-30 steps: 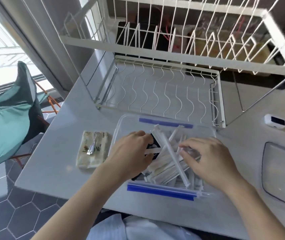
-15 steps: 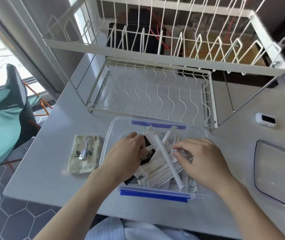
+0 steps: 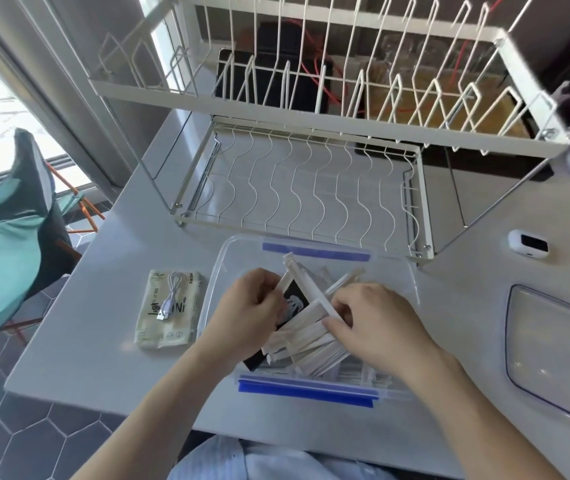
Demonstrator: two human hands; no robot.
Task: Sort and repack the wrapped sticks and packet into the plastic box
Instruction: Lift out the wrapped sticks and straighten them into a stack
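A clear plastic box [image 3: 228, 258] with blue strips on its near and far rims sits on the grey table. Inside lie several white wrapped sticks [image 3: 314, 341] over a black printed card [image 3: 295, 297]. My left hand [image 3: 245, 317] curls its fingers round the ends of some sticks at the box's left side. My right hand [image 3: 377, 323] pinches a long wrapped stick [image 3: 306, 282] that lies slantwise across the pile. A beige packet [image 3: 179, 327] lies flat on the table left of the box, with a coiled white USB cable [image 3: 172, 296] on top of it.
A white wire dish rack [image 3: 311, 188] stands just behind the box. The clear box lid [image 3: 553, 344] lies at the right. A small white device [image 3: 527, 244] sits behind it. A teal chair [image 3: 2, 244] stands off the table's left edge.
Both hands have shifted within the box, drawing the sticks closer together. The long slanted stick has turned slightly under my right hand's fingers. The camera moved closer.
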